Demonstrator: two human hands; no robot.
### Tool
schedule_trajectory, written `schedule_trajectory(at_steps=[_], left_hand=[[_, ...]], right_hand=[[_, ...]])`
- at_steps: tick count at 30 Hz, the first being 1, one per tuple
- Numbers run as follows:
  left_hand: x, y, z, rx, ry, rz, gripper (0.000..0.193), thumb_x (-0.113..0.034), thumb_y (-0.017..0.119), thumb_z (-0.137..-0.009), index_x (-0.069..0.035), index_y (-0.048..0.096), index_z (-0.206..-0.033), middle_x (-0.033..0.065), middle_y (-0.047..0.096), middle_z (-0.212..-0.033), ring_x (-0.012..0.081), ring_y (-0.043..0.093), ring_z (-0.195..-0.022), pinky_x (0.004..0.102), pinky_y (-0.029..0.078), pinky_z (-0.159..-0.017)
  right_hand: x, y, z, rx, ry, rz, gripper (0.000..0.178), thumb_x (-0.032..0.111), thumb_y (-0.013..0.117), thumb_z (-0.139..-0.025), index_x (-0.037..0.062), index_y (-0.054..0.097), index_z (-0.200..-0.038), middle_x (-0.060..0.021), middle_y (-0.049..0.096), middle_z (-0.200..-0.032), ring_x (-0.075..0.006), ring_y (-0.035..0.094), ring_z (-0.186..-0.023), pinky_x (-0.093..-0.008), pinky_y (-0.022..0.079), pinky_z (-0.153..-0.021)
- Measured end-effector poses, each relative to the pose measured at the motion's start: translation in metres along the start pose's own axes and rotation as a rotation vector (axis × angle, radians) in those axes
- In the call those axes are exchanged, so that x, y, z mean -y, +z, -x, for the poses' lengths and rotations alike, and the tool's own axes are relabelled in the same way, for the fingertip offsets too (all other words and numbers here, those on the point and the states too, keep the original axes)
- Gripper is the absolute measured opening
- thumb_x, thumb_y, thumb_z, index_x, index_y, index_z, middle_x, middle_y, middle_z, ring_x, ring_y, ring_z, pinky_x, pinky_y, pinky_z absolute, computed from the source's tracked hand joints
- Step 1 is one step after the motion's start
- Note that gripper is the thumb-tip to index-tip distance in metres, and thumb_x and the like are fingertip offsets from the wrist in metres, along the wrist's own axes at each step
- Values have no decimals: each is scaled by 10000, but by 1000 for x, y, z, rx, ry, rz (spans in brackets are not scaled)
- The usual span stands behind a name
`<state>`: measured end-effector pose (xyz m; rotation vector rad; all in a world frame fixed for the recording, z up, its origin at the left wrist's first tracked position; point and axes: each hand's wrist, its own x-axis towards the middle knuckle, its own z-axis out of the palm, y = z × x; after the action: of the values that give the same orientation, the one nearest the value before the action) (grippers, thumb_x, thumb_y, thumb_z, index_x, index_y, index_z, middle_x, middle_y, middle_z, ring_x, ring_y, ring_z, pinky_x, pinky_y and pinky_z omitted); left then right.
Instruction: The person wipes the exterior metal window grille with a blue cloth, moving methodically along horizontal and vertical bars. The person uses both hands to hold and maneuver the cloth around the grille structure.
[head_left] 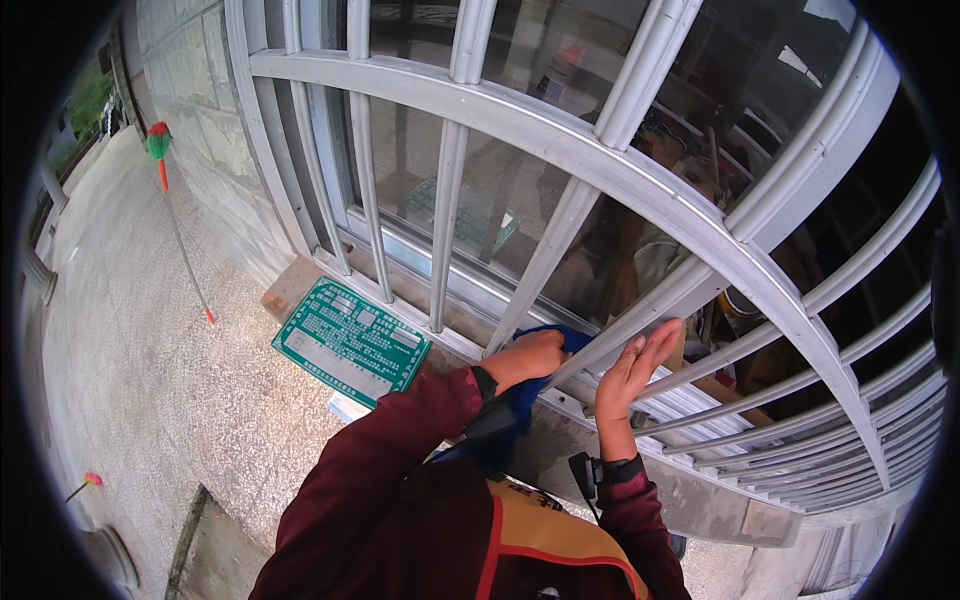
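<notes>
My left hand (530, 359) is closed on a blue cloth (521, 410) at the foot of a barred window, between two silver metal bars. Part of the cloth bunches up past the knuckles, and the rest hangs down over the sill edge. My right hand (634, 372) holds nothing; its fingers are stretched out beside a slanting bar (640, 315), seemingly resting against it. To the left of my left arm, a green plate (350, 340) with white print lies at the base of the bars.
A curved metal crossbar (540, 122) joins the bars in front of the window glass (415, 165). Behind the bars on the right is clutter. A long-handled duster (157, 142) with a red and green head leans by the tiled wall (185, 100). Speckled pavement (150, 370) spreads left.
</notes>
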<state>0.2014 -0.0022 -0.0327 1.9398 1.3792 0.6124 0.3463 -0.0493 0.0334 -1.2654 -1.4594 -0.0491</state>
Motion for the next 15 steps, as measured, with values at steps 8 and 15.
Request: schedule_trajectory(at_steps=[8, 15], left_hand=[[-4, -12, 18, 52, 129, -222, 259, -227, 581, -793, 0, 696, -838, 235, 681, -907, 408, 659, -887, 493, 518, -789], [2, -6, 10, -51, 144, -216, 256, -247, 598, -819, -7, 686, -812, 229, 679, -858, 423, 657, -852, 502, 525, -763]], right_hand=[[4, -4, -2, -12, -4, -37, 539, 229, 368, -1064, 5, 227, -1533, -214, 188, -1590, -322, 206, -1471, -372, 161, -1175], [-1, -1, 0, -1, -7, 36, 524, 125, 356, -1049, -11, 203, -1531, -259, 167, -1578, -371, 212, -1462, -378, 197, -1162]])
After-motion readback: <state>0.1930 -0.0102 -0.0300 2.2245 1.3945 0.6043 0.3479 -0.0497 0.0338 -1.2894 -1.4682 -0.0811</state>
